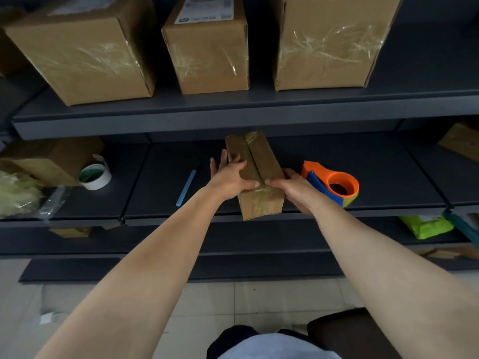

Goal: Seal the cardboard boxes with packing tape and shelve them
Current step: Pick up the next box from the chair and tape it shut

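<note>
A small taped cardboard box (261, 161) lies lengthwise on the middle shelf (375, 177), its near end over the shelf's front edge. My left hand (229, 176) grips its left side, thumb on the top near the seam. My right hand (290, 186) grips its right side, thumb on the top too. An orange and blue tape dispenser (337, 183) sits on the shelf just right of the box. Clear tape runs along the box's top seam and over its near end.
Three sealed boxes stand on the upper shelf (181, 110): left box (83, 53), middle box (210, 50), right box (329, 45). On the middle shelf lie a white tape roll (94, 176), a blue stick (186, 187), a box at left (51, 159) and a box corner at right (461, 141). A green packet (425, 226) sits below.
</note>
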The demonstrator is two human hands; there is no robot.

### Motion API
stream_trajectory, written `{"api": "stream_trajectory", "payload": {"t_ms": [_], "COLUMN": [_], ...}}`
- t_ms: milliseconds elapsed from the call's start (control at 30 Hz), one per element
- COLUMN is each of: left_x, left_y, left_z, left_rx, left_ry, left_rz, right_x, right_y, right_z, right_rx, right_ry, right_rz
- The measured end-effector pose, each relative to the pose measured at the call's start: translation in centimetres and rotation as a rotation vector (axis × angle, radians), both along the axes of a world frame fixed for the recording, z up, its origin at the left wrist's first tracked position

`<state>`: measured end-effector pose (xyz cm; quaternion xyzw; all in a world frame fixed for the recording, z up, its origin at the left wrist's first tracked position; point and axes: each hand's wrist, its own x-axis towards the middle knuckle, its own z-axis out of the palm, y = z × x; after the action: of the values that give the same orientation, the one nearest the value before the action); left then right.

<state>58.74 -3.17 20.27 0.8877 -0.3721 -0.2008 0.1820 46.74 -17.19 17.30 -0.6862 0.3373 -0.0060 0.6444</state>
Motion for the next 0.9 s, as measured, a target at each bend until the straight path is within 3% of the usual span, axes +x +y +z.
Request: {"api": "stream_trajectory", "payload": {"t_ms": [233, 300, 367, 433, 500, 600, 700, 800, 900], "left_x": [-1.8, -1.6, -1.3, -1.3, -1.5, -1.5, -1.7, -1.7, -1.3], "left_y": [0.2, 0.2, 0.1, 0.0, -0.1, 0.0, 0.0, 0.3, 0.3], "left_z": [-0.6, -0.6, -0.5, -0.6, -0.8, -0.9, -0.9, -1.1, -0.9], "left_rx": [-0.264, -0.244, -0.235, -0.232, -0.206, -0.158, -0.122, -0.092, -0.071], "left_ry": [0.11, 0.115, 0.126, 0.131, 0.091, 0.005, -0.078, -0.114, -0.07], "left_rz": [-0.141, -0.16, -0.151, -0.136, -0.138, -0.163, -0.193, -0.217, -0.236], "right_x": [0.0, -0.5, -1.2, -1.7, -2.3, -3.4, -3.9, -3.8, -3.3], "right_y": [0.5, 0.4, -0.4, -2.0, -3.6, -4.7, -4.8, -4.1, -3.0], "right_z": [0.8, 0.3, -0.1, -0.7, -1.4, -2.6, -4.1, -4.1, -3.0], "right_rx": [-0.125, -0.124, -0.245, -0.491, -0.655, -0.623, -0.692, -0.771, -0.744], "right_ry": [0.016, -0.034, -0.079, 0.088, 0.347, 0.626, 0.733, 0.716, 0.508], "right_rz": [-0.004, -0.103, -0.31, -0.449, -0.443, -0.304, -0.222, -0.258, -0.466]}}
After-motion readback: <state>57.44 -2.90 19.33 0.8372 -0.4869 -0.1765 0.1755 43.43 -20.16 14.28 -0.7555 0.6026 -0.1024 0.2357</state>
